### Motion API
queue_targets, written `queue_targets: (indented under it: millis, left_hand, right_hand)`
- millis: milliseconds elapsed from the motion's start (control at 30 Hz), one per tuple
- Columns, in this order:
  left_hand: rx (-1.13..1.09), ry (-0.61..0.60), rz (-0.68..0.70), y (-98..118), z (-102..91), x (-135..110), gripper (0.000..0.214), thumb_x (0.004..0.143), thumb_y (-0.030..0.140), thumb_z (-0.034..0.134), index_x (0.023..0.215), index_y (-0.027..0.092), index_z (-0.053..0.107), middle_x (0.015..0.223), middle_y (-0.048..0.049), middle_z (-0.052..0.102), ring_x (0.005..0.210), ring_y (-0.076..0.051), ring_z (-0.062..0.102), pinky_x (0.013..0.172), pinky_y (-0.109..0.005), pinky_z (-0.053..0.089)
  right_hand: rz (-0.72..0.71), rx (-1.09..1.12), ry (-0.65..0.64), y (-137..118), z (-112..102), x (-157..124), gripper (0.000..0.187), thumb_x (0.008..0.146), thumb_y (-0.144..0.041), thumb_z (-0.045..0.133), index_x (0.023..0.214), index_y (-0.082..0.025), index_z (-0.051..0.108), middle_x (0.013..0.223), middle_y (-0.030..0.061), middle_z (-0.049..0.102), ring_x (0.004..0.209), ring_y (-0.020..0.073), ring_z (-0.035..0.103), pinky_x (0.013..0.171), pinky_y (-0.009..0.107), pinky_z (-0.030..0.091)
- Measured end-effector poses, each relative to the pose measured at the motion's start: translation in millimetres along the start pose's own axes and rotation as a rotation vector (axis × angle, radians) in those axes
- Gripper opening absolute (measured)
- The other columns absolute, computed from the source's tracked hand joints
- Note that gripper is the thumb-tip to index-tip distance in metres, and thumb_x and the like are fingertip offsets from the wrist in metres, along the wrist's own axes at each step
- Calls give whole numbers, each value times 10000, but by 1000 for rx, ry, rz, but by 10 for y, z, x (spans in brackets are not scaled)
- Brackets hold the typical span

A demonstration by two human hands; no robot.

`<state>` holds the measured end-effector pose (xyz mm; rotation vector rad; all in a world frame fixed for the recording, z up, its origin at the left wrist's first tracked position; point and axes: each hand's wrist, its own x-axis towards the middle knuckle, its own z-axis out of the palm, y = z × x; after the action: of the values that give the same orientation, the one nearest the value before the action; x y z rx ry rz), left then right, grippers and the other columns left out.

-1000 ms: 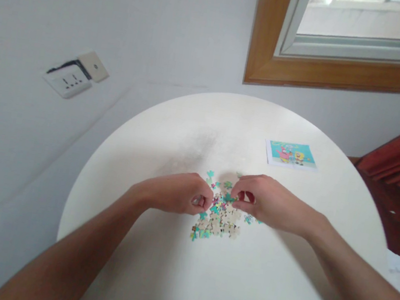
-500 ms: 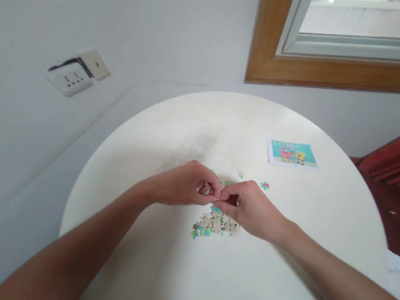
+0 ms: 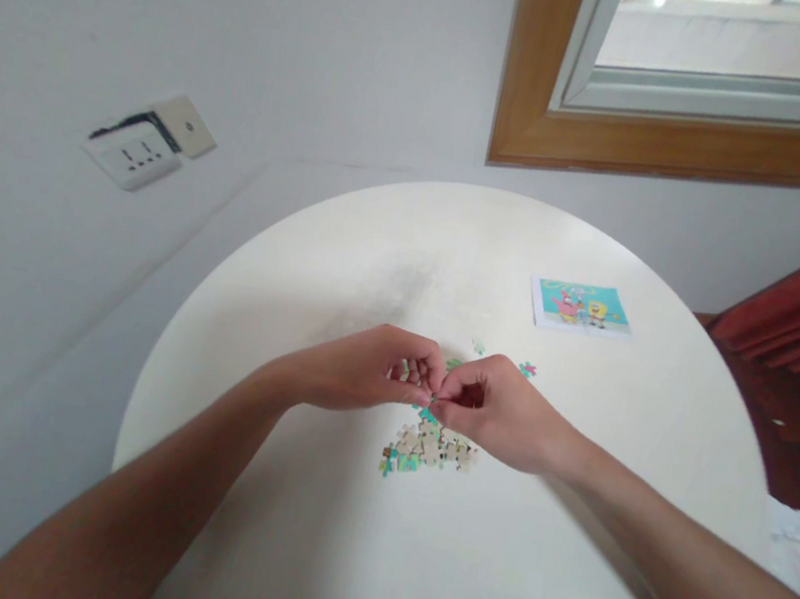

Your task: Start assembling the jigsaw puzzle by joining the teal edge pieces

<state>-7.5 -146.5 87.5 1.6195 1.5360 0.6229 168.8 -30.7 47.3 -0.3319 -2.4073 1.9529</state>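
Round white table (image 3: 330, 552), clustered jigsaw pieces (image 3: 429, 446), pinched fingers (image 3: 455, 417) above.

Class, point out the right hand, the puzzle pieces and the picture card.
Right hand (image 3: 508, 413): head view, middle of the hand.
Puzzle pieces (image 3: 430, 448): head view, a pale piece in the pile.
Picture card (image 3: 582, 309): head view, middle of its printed face.

Soft daylight from window (image 3: 721, 42); diffuse shadows on table (image 3: 481, 555); detail hazy.
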Motion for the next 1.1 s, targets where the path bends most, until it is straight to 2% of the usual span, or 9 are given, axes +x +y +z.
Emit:
queue_targets:
  millis: [133,233,333,433,567,733,900,1000,1100]
  left_hand:
    - [-44,6,-28,-44,6,-2,45,827,174,649,867,154,645,761,20,630,715,-104,554,661,-217,427]
    - [-61,3,-75,-30,13,-10,32,810,169,645,834,150,638,732,18,627,695,-109,556,640,-221,422]
    - [-101,10,-115,-9,11,-9,50,790,177,655,826,149,633,706,22,615,670,-105,545,616,-215,409]
    - [-156,6,-157,-37,-11,-9,79,777,196,666,825,149,625,719,16,621,679,-109,557,628,-220,419]
    - [-149,-62,-226,-144,-49,-41,105,765,223,667,838,164,620,746,7,639,712,-130,587,651,-234,438]
    - [74,-126,-354,-236,-44,-89,131,703,189,674,814,180,605,702,22,631,664,-142,586,579,-234,402]
    - [335,-88,-338,-244,-43,-87,168,667,196,696,697,181,532,642,41,566,593,-117,494,524,-239,305]
    - [313,-115,-296,-202,-49,-90,193,722,243,704,682,177,527,618,44,545,574,-109,482,518,-234,296]
    - [245,-217,-203,-138,-7,-93,130,740,205,734,758,176,610,651,41,578,595,-110,528,540,-221,335]
  right_hand:
    - [18,-15,38,-1,2,12,136,818,-223,626,710,-143,646,586,-42,476,544,86,391,482,228,296]
    - [22,22,0,11,-12,32,145,821,-236,637,716,-141,667,578,-40,491,539,86,402,486,225,312]
    - [49,50,-59,17,-59,43,117,814,-208,631,746,-137,694,606,-18,561,558,98,470,504,226,360]
    - [72,10,-83,-13,-133,32,123,810,-167,609,755,-128,711,624,1,601,584,109,530,526,227,398]
    - [112,-85,-102,-104,-250,-30,145,796,-122,586,702,-130,696,597,-4,597,571,105,546,506,212,391]
    - [210,-151,-332,-146,-314,-148,93,773,-132,614,773,-141,706,643,10,650,575,121,604,496,206,424]
    - [276,-272,-509,-70,-162,-217,75,769,-135,606,749,-138,678,591,8,630,553,133,634,480,200,430]
    - [277,-387,-470,-83,-55,-242,115,755,-93,587,658,-143,624,543,-3,595,481,120,596,451,206,394]
    - [178,-503,-353,-154,-7,-254,145,746,-97,643,621,-157,600,559,-8,595,487,108,555,457,223,341]
